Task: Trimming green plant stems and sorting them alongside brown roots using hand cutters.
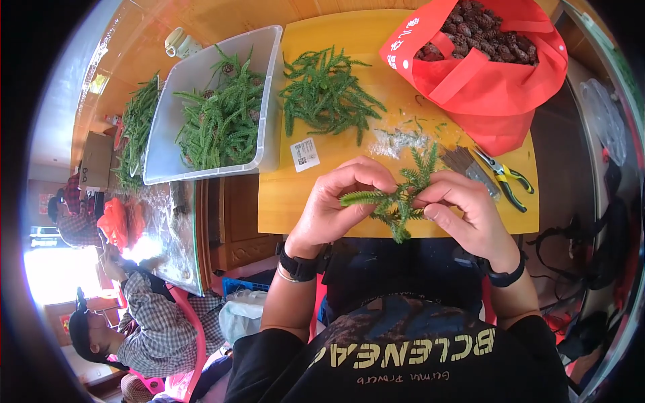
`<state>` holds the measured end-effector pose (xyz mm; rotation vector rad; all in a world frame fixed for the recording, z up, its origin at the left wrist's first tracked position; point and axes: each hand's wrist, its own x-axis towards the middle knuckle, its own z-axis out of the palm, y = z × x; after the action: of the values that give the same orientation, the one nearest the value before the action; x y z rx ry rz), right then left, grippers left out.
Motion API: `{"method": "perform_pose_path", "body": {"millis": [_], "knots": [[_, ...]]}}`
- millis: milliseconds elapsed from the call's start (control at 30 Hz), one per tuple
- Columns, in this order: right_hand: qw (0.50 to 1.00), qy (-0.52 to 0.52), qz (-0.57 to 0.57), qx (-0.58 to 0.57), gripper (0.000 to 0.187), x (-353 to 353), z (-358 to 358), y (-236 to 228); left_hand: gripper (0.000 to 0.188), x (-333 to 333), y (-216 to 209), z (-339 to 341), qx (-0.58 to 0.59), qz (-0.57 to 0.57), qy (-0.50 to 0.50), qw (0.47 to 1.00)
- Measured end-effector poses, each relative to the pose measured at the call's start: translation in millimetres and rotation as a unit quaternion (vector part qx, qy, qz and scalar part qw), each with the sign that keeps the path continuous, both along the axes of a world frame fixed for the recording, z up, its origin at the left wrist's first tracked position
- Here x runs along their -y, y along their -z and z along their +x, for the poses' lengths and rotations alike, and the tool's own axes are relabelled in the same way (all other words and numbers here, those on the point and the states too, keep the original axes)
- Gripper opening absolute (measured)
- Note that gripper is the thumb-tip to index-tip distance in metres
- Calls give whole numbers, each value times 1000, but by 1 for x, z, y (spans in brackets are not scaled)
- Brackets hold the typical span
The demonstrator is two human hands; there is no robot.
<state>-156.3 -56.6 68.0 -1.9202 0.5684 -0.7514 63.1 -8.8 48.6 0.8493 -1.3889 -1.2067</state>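
Note:
Between my two hands, over the front edge of the yellow table (306, 211), is a green artificial pine sprig (403, 200) with several short branches fanning out. My left hand (341, 200) pinches it from the left with thumb and forefinger. From the other side, my right hand (467, 211) grips it near its middle with bent fingers. Whether a wire or pine cone sits inside the sprig cannot be seen. Just beyond my right hand lie yellow-and-black pliers (505, 180) and a bundle of thin brown wires (463, 161). A loose pile of pine sprigs (328, 94) rests farther back.
At the left stands a clear plastic bin (269, 134) of finished-looking sprigs with cones. A red bag (497, 101) full of pine cones (480, 33) occupies the back right. White crumbs (400, 142) and a label card (305, 154) lie between. A seated person (161, 322) is at the left.

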Motion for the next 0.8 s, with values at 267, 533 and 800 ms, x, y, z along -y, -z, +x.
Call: {"method": "perform_pose_path", "body": {"millis": [267,533,800], "knots": [[999,31,-11,-12,12,-6,-1,-2,34,-4,14,2,-94,159,11,983],[999,47,2,-9,12,-6,-2,1,82,-3,15,0,28,49,23,998],[1000,10,-14,0,9,1,-4,1,28,-2,0,-1,-71,182,30,980]]}}
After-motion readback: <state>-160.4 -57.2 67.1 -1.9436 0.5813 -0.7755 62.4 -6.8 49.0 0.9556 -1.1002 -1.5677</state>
